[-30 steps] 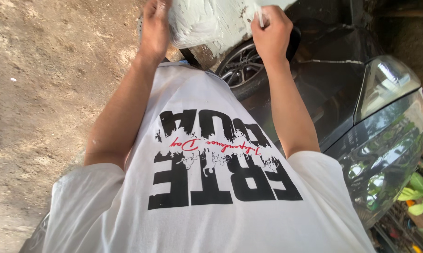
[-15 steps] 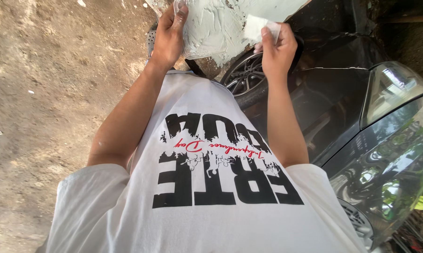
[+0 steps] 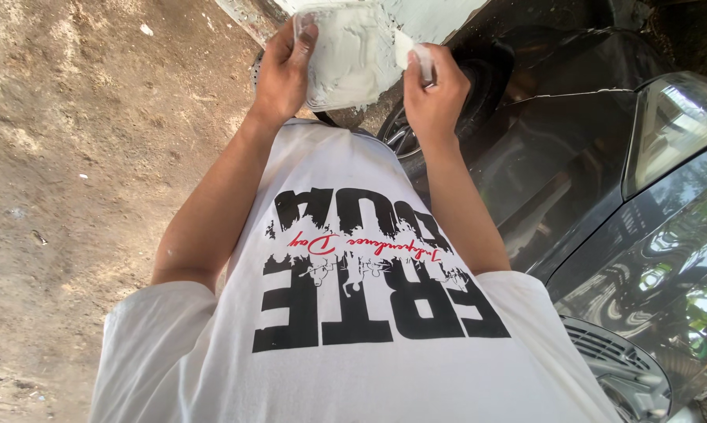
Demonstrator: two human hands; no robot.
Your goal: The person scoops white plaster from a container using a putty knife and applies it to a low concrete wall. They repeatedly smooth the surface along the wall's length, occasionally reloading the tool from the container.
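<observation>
My left hand (image 3: 281, 72) grips the edge of a flat board (image 3: 345, 59) smeared with pale grey-green putty. My right hand (image 3: 435, 88) holds a small white spreader (image 3: 416, 56) whose edge touches the putty on the board. Both hands are raised in front of my chest, above my white printed T-shirt (image 3: 353, 313). Behind the board a car body panel (image 3: 439, 12) coated in the same pale filler runs off the top of the view.
A dark car (image 3: 604, 172) stands on the right, with a wheel (image 3: 400, 129) just below my right hand, a headlight (image 3: 670, 129) and a glossy bumper (image 3: 643, 290). Bare dirt ground (image 3: 79, 157) with small debris fills the left side.
The view has tilted, so my hands and the board appear lower in the picture. My right hand with the spreader has come in against the putty on the board.
</observation>
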